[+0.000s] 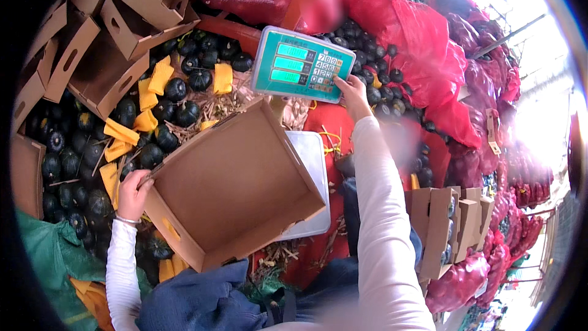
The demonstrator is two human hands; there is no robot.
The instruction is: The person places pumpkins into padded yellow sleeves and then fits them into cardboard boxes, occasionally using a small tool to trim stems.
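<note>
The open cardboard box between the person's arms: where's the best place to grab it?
Probably the hand slot in the lower-left wall of the cardboard box, coming from the person's left. That oblong hole lets fingers hook through, and the thin wall fits between fingers and thumb. The left hand is at the corner beside it.

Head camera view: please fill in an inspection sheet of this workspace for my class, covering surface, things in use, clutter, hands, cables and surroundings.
Surface: grey platform, partly hidden by the box.
Things in use: open cardboard box; green scale panel, display lit.
Clutter: straw, yellow foam sleeves.
Hands: left hand holds the box's edge; right hand at the panel's keys.
Cables: yellow cord by the platform; purpose unclear.
Surroundings: dark green squashes, other cardboard boxes, red sacks.
</note>
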